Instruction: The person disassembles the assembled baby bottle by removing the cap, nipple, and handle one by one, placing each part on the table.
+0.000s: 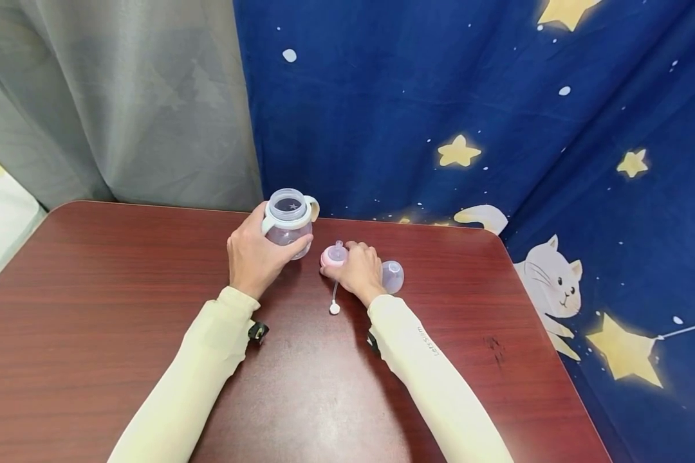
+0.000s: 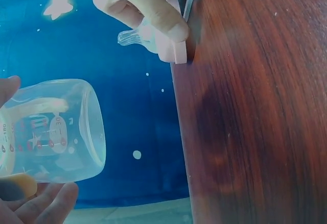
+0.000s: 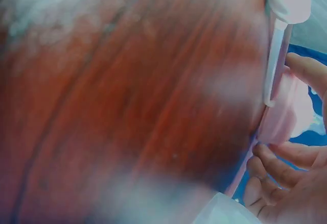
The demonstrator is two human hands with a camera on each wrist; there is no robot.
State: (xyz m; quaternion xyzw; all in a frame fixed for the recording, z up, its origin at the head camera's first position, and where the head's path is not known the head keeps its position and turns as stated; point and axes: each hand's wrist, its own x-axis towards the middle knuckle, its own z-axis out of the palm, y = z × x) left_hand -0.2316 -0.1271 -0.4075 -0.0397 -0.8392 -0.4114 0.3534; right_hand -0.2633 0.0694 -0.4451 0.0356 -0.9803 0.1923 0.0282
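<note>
A clear baby bottle (image 1: 289, 239) with a cream handle ring stands upright in my left hand (image 1: 255, 252), thumb across its front. Its mouth is uncapped, and printed markings show on its side in the left wrist view. To its right, my right hand (image 1: 359, 271) grips a pink bottle collar (image 1: 329, 258) by its sides, thumb and fingers on opposite edges. A clear nipple (image 2: 138, 36) sticks up from this collar. From beneath it runs a thin straw (image 3: 275, 63) ending in a white ball (image 3: 290, 2). The collar sits low, close over the tabletop.
A clear dome cap (image 1: 392, 276) stands on the brown table (image 1: 121, 334), just right of my right hand. The table's far edge runs close behind both hands. Behind it hang a grey curtain (image 1: 168, 103) and a blue star-patterned curtain (image 1: 370, 116).
</note>
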